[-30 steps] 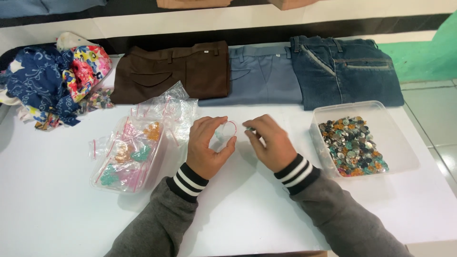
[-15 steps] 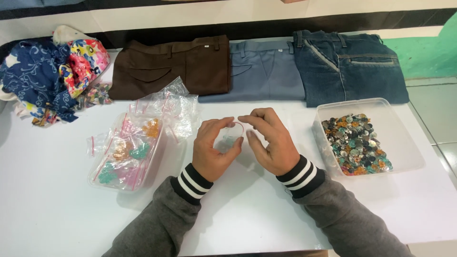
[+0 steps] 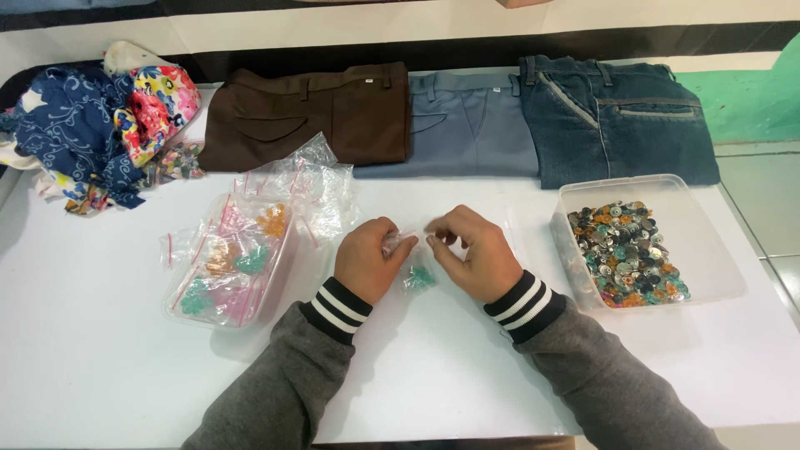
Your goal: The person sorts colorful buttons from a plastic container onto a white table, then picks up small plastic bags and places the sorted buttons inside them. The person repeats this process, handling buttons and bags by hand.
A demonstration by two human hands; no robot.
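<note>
Small clear bag (image 3: 414,265): thin transparent plastic, crumpled, held just above the white table between both hands, top edge pinched at each side. Teal buttons (image 3: 421,276) sit bunched in its bottom, hanging below the fingers. Bag mouth is hidden by the fingertips, so can't tell if it's sealed. It sits centre of the table, between the tub of filled bags and the tub of loose buttons.

A garment workshop — folded trousers (image 3: 304,117), fabric scraps (image 3: 100,125) and a tub of buttons (image 3: 650,242) on a white table (image 3: 100,367).
</note>
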